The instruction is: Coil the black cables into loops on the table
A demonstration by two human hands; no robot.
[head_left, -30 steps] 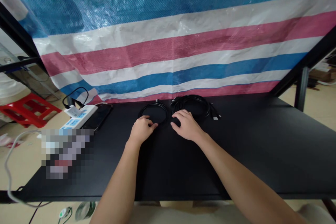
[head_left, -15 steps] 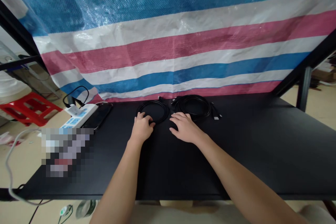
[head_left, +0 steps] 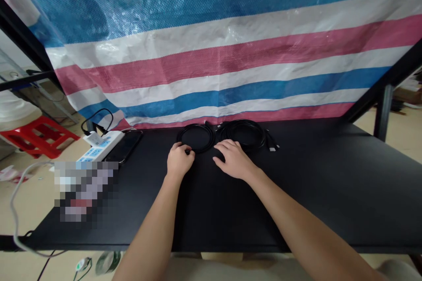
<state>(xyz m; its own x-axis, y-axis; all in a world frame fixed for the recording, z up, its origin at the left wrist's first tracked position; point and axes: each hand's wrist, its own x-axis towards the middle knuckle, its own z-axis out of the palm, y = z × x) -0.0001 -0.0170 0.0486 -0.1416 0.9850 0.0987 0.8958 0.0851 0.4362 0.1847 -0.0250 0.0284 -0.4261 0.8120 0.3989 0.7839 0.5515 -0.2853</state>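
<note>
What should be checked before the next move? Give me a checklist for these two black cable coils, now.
1. Left hand on the left cable coil: ok, fingers over its near edge.
2. Right hand on the right cable coil: cannot tell, contact is unclear.
3. Right coil's plug in view: ok, at the coil's right side.
4. Left coil's connector: cannot tell, too small and dark.
5. Phone and power strip apart from the coils: ok.
</note>
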